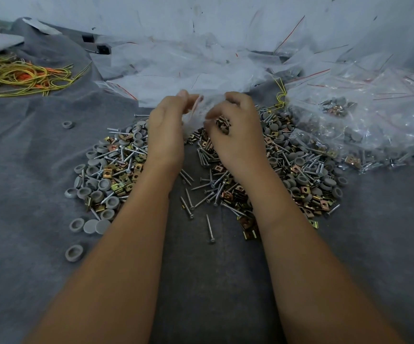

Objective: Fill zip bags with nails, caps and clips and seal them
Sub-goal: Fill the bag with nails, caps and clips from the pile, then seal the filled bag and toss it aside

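Zip bag (196,112) hung between both hands over the pile of nails, caps and clips (287,167), mouth edge up, long axis roughly vertical. Left hand (167,127) pinched its top edge, fingers curled. Right hand (235,135) gripped the other side, knuckles up. Filled bags (364,125) crowded right; bare grey cloth (27,157) left.

Single head-worn view, wide-angle, facing forward and down, close over grey cloth-covered tabletop (27,157); forearms enter from bottom edge.
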A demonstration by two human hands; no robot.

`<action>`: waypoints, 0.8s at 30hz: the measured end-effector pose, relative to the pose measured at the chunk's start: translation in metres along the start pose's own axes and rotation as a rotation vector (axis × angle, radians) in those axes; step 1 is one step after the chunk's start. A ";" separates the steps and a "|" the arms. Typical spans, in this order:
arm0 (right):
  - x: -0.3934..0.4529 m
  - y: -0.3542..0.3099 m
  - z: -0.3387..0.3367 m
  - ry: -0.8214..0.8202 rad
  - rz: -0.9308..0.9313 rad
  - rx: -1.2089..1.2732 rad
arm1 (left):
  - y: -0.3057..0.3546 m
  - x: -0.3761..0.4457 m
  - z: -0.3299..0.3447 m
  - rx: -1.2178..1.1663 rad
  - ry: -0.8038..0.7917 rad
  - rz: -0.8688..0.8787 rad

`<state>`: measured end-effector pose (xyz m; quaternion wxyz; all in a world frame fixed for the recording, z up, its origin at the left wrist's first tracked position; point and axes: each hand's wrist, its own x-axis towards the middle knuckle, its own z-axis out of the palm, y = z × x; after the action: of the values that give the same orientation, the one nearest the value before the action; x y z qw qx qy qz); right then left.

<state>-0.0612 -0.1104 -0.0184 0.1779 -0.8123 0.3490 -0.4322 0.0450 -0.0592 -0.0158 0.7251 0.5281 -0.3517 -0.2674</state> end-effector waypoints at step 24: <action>0.008 0.000 -0.022 0.071 0.274 0.707 | -0.004 0.005 -0.001 -0.117 0.051 0.089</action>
<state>-0.0763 -0.1161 -0.0011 0.4912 -0.6311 0.2894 -0.5259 0.0486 -0.0632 -0.0189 0.7747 0.4754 -0.3400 -0.2413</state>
